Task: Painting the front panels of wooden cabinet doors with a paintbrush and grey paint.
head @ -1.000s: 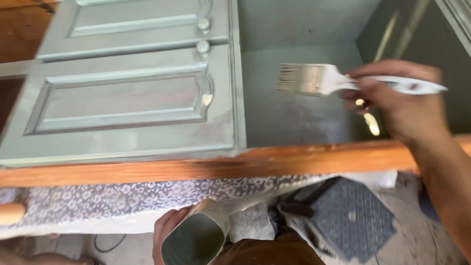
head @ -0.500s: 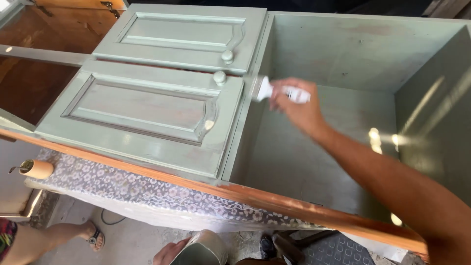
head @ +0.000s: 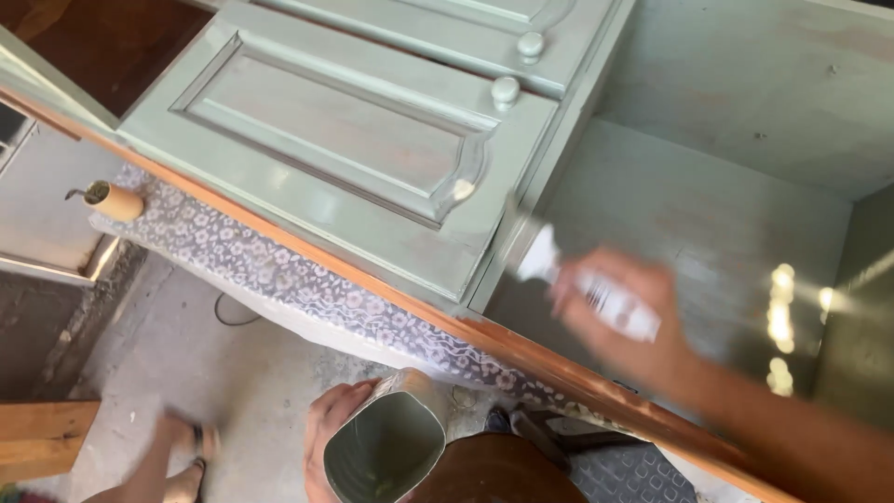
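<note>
Fingers of the right hand (head: 622, 317) wrap a white-handled paintbrush (head: 587, 287), blurred, inside the open green cabinet (head: 708, 205) beside its panelled door (head: 345, 158). Left hand (head: 328, 438) fingers clasp a cut plastic container (head: 386, 447) of green paint below the bench.

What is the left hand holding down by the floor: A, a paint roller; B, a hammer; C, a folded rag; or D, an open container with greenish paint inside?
D: the left hand grips an open container whose inside is coated greenish.
</note>
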